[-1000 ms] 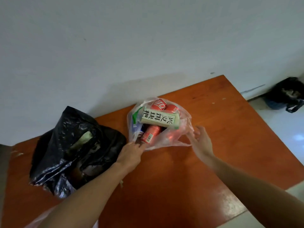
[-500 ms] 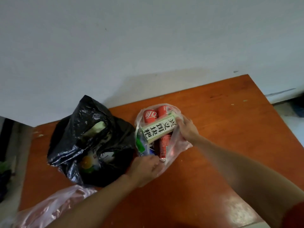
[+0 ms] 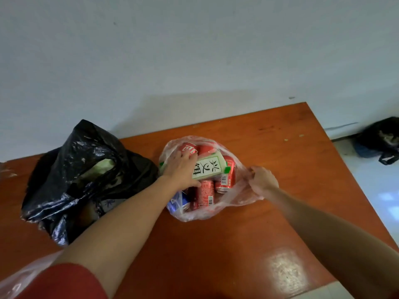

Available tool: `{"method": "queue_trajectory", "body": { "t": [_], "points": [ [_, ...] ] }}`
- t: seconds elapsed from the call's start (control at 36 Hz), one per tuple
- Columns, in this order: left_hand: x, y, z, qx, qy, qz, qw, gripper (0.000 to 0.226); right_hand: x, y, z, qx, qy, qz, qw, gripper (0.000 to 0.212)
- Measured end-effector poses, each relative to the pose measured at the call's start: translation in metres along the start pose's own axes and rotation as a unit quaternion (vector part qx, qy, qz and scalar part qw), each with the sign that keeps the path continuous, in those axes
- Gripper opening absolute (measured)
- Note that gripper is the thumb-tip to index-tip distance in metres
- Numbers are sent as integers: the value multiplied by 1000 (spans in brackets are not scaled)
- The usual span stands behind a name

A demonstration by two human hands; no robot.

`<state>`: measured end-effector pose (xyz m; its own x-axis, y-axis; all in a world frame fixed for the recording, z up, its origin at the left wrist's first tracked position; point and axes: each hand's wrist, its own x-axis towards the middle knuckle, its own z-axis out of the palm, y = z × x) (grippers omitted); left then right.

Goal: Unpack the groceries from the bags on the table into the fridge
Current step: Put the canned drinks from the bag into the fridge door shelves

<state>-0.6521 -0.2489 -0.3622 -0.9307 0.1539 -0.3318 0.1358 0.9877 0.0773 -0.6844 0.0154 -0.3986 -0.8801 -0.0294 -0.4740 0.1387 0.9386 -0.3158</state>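
Note:
A clear plastic bag (image 3: 235,197) lies open on the orange-brown table (image 3: 280,169). Inside it are several red soda cans (image 3: 205,194), a white-and-green carton (image 3: 210,167) with black characters, and a blue package (image 3: 180,200). My left hand (image 3: 182,169) reaches into the bag, with its fingers wrapped over the left end of the carton. My right hand (image 3: 262,180) pinches the bag's right edge and holds it open. A black plastic bag (image 3: 71,173) with groceries sits to the left, partly open.
A white wall runs behind the table. Another clear bag (image 3: 19,279) shows at the bottom left corner. On the floor at the far right lies a dark bag (image 3: 382,139). The table's right edge drops to a light tiled floor (image 3: 375,186).
My left hand let go of the bag's near edge and moved up onto the carton. My right hand left the carton and took hold of the bag's right edge.

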Motion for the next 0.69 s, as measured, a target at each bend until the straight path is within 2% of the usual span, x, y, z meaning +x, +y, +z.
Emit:
{"method": "queue_trajectory", "body": {
  "t": [0.08, 0.14, 0.22, 0.28, 0.31, 0.36, 0.42, 0.47, 0.58, 0.69],
  "points": [
    [7, 1, -3, -18, 13, -4, 1000, 84, -5, 1, -18, 9, 71, -37, 997, 34],
    [5, -1, -2, -90, 21, -45, 995, 82, -11, -10, -35, 31, 143, -98, 984, 31],
    [-6, -11, -1, -284, 57, -125, 949, 83, -21, -42, -53, 80, 177, -182, 964, 18],
    [-16, -15, -4, -381, 93, -157, 906, 93, -25, -61, -47, 74, 126, -193, 970, 16],
    [-22, -15, -6, -412, 105, -183, 886, 95, -26, -68, -39, 58, 88, -180, 978, 18],
    [-33, -14, -10, -437, 112, -231, 862, 85, -28, -80, -23, 11, 30, -130, 991, 28],
    [-44, -14, -10, -447, 102, -254, 851, 71, -27, -89, -15, -53, 23, -90, 994, 45],
    [-54, -14, -9, -455, 88, -262, 846, 66, -20, -94, -11, -71, 43, -58, 995, 55],
    [-75, -14, 4, -433, 49, -270, 859, 67, 2, -86, 4, 16, 5, 36, 999, 72],
    [-88, -15, 13, -375, 38, -274, 885, 66, 5, -80, 18, 27, -9, 43, 999, 87]
  ]
}}
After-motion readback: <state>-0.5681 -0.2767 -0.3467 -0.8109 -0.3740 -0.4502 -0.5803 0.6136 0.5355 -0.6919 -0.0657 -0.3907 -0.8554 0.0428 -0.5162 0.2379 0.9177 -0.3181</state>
